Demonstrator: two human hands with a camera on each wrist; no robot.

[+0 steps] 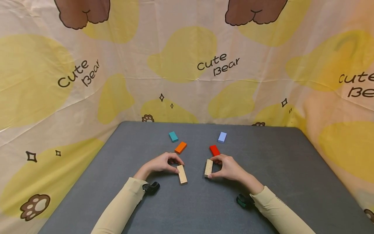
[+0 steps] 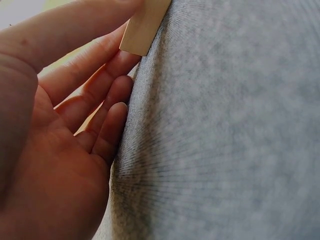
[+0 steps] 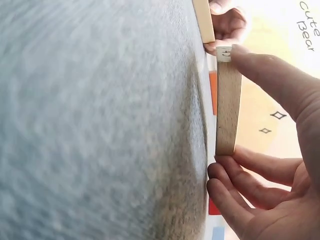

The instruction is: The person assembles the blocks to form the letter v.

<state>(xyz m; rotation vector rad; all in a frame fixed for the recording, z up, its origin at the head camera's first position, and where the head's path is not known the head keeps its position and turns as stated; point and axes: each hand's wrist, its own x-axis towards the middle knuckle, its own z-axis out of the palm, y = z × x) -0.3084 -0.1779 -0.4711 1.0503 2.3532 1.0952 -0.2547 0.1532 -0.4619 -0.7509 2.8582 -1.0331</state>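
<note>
My left hand (image 1: pixel 163 163) pinches the far end of a plain wooden block (image 1: pixel 182 175) between thumb and fingers, and the block's near end points toward me. In the left wrist view the thumb lies over this pale block (image 2: pixel 142 30), with the other fingers loosely bent behind it. My right hand (image 1: pixel 229 167) holds a second wooden block (image 1: pixel 208 168) lengthwise, thumb on the near end and fingertips at the far end. Seen from the right wrist, that block (image 3: pixel 228 107) carries a small marked white patch beside the thumb, and it appears just off the grey surface.
On the grey tabletop (image 1: pixel 131 143), an orange block (image 1: pixel 180 147) and a teal block (image 1: pixel 173 136) lie beyond the left hand. A red block (image 1: pixel 214 150) is just past the right fingers, with a light blue block (image 1: pixel 222 137) farther back. Printed cloth (image 1: pixel 181 65) surrounds the table.
</note>
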